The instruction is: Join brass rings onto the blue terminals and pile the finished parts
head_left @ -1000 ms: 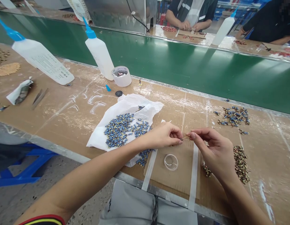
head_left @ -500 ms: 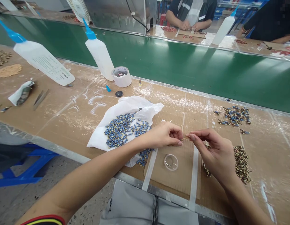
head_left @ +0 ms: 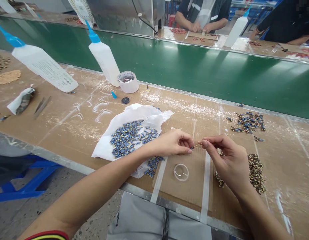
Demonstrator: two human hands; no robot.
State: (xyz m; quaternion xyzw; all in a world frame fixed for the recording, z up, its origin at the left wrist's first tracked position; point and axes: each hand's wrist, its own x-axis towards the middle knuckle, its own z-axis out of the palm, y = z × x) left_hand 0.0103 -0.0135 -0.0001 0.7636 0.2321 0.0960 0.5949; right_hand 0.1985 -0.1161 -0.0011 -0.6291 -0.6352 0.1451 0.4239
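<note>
From afar I saw the cup (head_left: 181,172) on cardboard (head_left: 181,195), the paper (head_left: 102,146) left, a parts heap (head_left: 256,173) right, a bottle (head_left: 104,63) behind the paper.

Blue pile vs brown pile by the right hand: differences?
- Color: blue pile is blue and yellow; brown pile is dark brown and cream.
- Surface: blue pile lies mostly on a white sheet; brown pile, on the tabletop.
- Occlusion: left forearm crosses blue pile; right hand covers part of brown pile.
Shared: many small pieces.
</note>
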